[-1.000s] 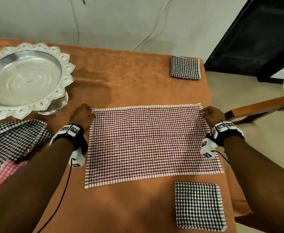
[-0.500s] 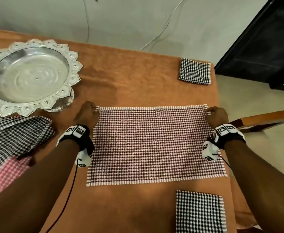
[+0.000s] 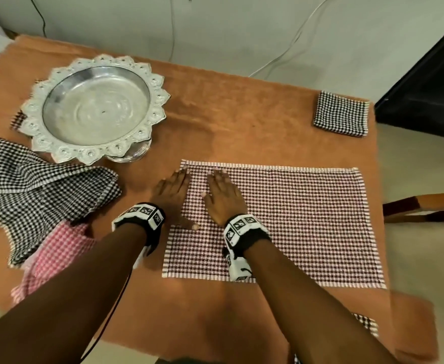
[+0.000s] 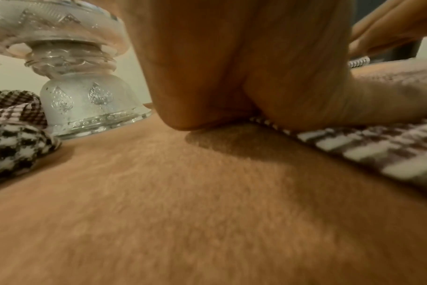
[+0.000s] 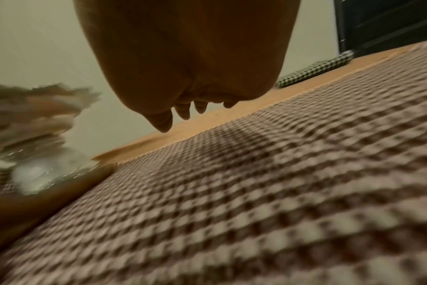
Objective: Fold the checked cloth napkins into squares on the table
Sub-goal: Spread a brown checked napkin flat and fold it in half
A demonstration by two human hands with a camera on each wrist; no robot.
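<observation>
Brown checked napkin half-folded, hands flat at its left end

The brown checked napkin (image 3: 289, 219) lies as a wide rectangle on the near right of the orange-covered table (image 3: 228, 114), so by my reading at least one more fold is left; left hand (image 3: 172, 191) and right hand (image 3: 222, 198) rest flat side by side on its left end, fingers straight, gripping nothing. A finished black checked square (image 3: 341, 113) sits at the far right corner, another pokes in at the near edge (image 3: 365, 324), and a loose heap of black and pink napkins (image 3: 45, 195) waits by the silver pedestal tray (image 3: 96, 111). No readable writing; wrist bands carry only black-and-white marker patterns
</observation>
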